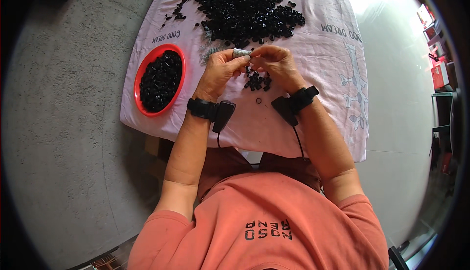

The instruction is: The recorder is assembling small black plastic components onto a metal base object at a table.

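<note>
My left hand [221, 69] is closed, thumb and fingers pinched together above the cloth. A short silvery-grey piece [241, 53] shows at its index fingertip; I cannot tell whether it wraps the finger or is held. My right hand [276, 64] meets it there, its fingers pinched together too. Whatever lies between the fingertips is too small to make out. Just below the hands is a little group of shiny black pieces [258, 81]. A small dark ring [259, 100] lies nearer to me. Beyond the hands spreads a large heap of similar black pieces [245, 8].
A red bowl [183, 76] full of black pieces stands at the table's left edge. Pale pink printed cloth [323, 118] covers the table. Thin grey strands [205, 52] lie left of the heap. Black straps with dark devices [224, 116] and cables sit on both wrists.
</note>
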`<state>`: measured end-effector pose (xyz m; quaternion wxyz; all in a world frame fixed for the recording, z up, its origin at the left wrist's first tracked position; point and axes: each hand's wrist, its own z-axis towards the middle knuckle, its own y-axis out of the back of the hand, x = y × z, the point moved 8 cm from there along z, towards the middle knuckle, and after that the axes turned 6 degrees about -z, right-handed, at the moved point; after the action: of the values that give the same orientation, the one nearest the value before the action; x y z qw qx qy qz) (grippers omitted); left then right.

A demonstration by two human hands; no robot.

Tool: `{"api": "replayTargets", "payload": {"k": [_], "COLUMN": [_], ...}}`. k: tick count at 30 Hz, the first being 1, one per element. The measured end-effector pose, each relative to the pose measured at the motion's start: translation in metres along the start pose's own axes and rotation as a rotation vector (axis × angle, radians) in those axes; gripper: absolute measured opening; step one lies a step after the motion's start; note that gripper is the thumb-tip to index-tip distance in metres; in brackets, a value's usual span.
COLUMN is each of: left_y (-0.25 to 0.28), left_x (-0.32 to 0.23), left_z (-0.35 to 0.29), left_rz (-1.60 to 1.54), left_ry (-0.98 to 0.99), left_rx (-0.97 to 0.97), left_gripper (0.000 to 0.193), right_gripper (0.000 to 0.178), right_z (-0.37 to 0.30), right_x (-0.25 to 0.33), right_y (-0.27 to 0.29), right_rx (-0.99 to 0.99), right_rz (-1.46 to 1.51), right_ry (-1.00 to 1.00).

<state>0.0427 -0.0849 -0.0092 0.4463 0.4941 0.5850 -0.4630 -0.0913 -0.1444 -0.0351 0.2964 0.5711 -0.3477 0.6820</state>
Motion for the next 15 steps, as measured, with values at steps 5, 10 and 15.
{"api": "replayTargets", "payload": {"k": [5,10,15], "left_y": [0.002,0.005,0.027], "left_x": [0.003,0.003,-0.005], "left_z": [0.002,0.002,-0.001], "left_rz": [-0.012,-0.019,0.127], "left_ry": [0.007,-0.001,-0.107], "left_rx": [-0.014,-0.098,-0.225], "left_gripper": [0.014,0.016,0.017], "right_gripper": [0.008,0.006,0.008], "right_z": [-0.001,0.001,-0.002], "right_x": [0.002,-0.003,0.000], "right_y": [-0.001,-0.001,0.000], "right_rx": [-0.004,0.014,0.013], "right_rz": [0.034,0.062,0.272], "right_ry": [0.063,-0.017,-0.114]}}
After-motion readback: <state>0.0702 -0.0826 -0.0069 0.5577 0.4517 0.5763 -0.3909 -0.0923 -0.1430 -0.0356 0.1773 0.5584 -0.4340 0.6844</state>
